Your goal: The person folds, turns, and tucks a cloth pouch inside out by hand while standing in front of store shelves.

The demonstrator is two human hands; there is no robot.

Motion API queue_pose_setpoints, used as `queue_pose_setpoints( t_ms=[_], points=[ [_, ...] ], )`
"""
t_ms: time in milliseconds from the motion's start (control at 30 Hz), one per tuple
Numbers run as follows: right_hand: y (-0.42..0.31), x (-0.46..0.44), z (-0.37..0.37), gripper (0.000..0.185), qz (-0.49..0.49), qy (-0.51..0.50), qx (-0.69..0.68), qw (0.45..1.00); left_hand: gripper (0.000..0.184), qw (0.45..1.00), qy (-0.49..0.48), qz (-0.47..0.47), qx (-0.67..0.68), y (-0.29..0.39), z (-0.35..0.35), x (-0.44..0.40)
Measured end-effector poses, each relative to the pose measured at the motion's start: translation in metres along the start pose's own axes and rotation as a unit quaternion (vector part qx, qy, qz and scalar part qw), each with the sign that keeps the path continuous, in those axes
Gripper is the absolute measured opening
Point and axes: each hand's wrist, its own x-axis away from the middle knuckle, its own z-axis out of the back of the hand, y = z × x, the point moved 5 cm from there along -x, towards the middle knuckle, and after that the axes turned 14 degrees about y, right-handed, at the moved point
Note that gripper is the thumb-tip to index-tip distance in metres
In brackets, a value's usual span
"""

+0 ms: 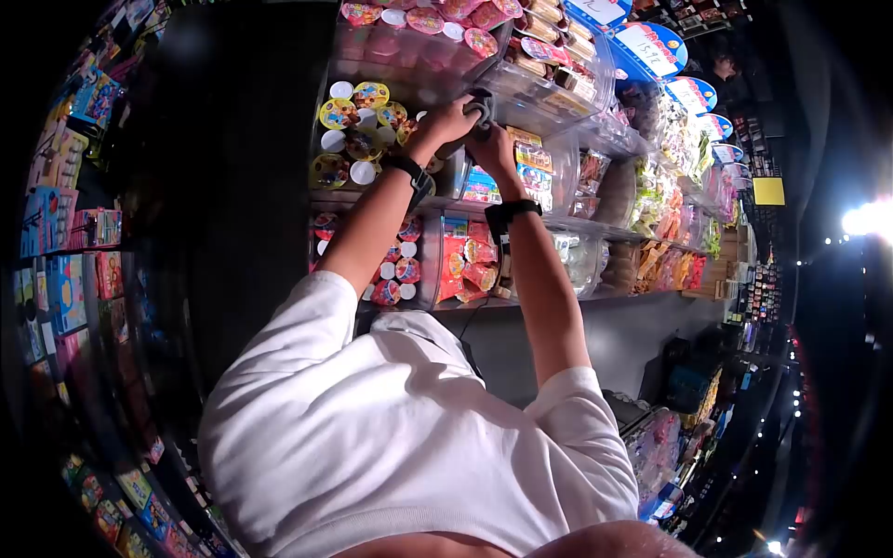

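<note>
Both my hands meet over the clear plastic bins of the shelf. My left hand [448, 123] is closed on a bunched dark grey cloth [481, 110]. Close beside it, my right hand [493, 149] also grips the cloth from below; its fingertips are partly hidden. Each wrist wears a black band. Left of the hands lies a bin of yellow-lidded cups [339, 114], some showing white bottoms. Right of them, a bin holds colourful snack packets [532, 167]. The clear divider between these bins is partly covered by my hands.
Pink-lidded cups [426, 20] fill the bin above. Red packets [465, 265] sit in the bin below. Price signs [648, 50] stand along the right, past bins of wrapped sweets [656, 200]. Boxed goods [67, 293] line another shelf at far left.
</note>
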Motion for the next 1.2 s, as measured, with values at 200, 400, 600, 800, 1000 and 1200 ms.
queue_pose_setpoints(
  t_ms=[200,400,600,800,1000,1200],
  points=[
    [-0.004,0.056,0.014,0.030,0.046,-0.026,0.011,0.999,0.045,0.993,-0.006,-0.096,0.062,-0.011,-0.008,0.049],
    [0.007,0.108,0.018,0.025,0.078,-0.054,0.034,0.995,0.045,0.993,-0.056,-0.088,0.048,-0.014,0.000,0.105],
    [-0.011,0.086,0.023,0.035,0.159,0.018,0.068,0.985,0.047,0.991,-0.027,-0.122,-0.042,0.001,0.006,0.069],
    [-0.020,0.045,0.007,0.025,0.310,0.122,0.122,0.935,0.058,0.997,0.024,-0.075,-0.011,-0.002,-0.014,0.008],
    [0.002,0.016,-0.008,0.021,0.284,0.112,0.081,0.949,0.062,0.996,0.047,-0.019,-0.078,-0.016,-0.030,-0.014],
    [0.013,0.041,0.045,0.027,0.204,-0.013,-0.096,0.974,0.056,0.994,0.060,0.004,-0.094,0.005,-0.020,0.035]
  ],
)
